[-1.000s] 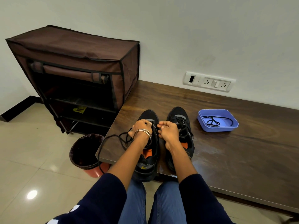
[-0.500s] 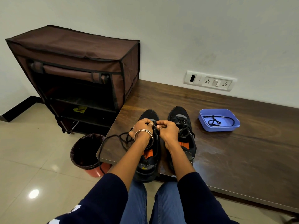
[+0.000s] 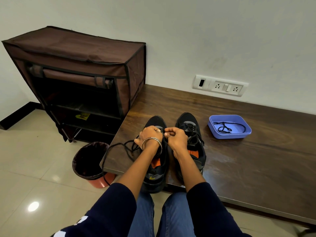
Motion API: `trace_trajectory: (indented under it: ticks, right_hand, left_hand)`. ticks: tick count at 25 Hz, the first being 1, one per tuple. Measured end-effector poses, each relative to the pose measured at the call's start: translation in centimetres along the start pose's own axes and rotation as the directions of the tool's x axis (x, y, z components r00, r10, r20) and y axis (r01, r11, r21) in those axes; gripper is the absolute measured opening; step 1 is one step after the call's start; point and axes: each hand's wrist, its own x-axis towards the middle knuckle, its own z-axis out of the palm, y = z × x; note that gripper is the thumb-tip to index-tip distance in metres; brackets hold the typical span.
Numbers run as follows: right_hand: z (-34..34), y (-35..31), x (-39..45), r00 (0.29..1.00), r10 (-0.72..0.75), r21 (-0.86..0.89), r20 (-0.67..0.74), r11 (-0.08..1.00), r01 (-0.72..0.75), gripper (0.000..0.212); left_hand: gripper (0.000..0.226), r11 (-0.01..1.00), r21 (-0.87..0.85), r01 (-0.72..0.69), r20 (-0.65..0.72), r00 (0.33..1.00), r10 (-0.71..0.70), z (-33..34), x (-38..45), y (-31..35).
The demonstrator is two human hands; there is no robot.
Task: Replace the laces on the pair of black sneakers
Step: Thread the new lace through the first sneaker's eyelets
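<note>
Wooden bench (image 3: 239,161): both hands, left hand (image 3: 150,135), right hand (image 3: 176,138), curled pinching lace (image 3: 119,149) over left sneaker (image 3: 156,168); fingertips hidden.

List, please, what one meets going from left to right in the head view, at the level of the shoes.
dustbin → loose black lace → left sneaker → right sneaker → blue tray holding another black lace.

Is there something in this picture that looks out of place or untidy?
One thing: the loose black lace from the left sneaker trails off the table edge and hangs down beside the bin, where it could snag. Both hands, left hand and right hand, work at that sneaker's eyelets.
</note>
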Motion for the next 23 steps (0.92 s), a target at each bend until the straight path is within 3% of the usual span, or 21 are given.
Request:
trace_trajectory:
  ticks: [5, 9, 13, 15, 17, 23]
  right_hand:
    - [-0.2, 0.0, -0.1, 1.0, -0.003, 0.044, 0.014, 0.999, 0.002, 0.015]
    - [0.0, 0.0, -0.1, 0.996, 0.076, 0.129, 0.043, 0.988, -0.08, 0.007]
    - [-1.1, -1.1, -0.8, 0.962, 0.111, 0.27, 0.249, 0.946, -0.179, 0.004]
    - [-1.4, -1.6, -1.3, 0.934, 0.084, 0.231, 0.347, 0.958, -0.172, 0.024]
    - [-1.4, -1.7, -1.4, 0.925, 0.077, 0.193, 0.372, 0.968, -0.158, 0.046]
    - [-1.9, -1.9, -1.7, 0.923, 0.121, 0.199, 0.366, 0.958, -0.205, 0.034]
  left_hand:
    - [0.025, 0.997, -0.024, 0.074, 0.027, 0.997, -0.074, -0.4, -0.3, 0.5]
    - [0.027, 0.986, -0.145, -0.076, 0.145, 0.985, 0.098, -1.6, 0.3, -0.9]
    - [0.015, 0.953, -0.14, -0.269, 0.197, 0.936, 0.293, -3.0, 0.5, -1.7]
    - [0.019, 0.938, -0.121, -0.325, 0.191, 0.92, 0.343, -3.2, 0.5, -1.7]
    - [0.019, 0.939, -0.162, -0.304, 0.158, 0.931, 0.329, -3.2, 0.5, -1.8]
    - [0.008, 0.963, -0.229, -0.142, 0.063, 0.985, 0.16, -2.4, 0.4, -1.3]
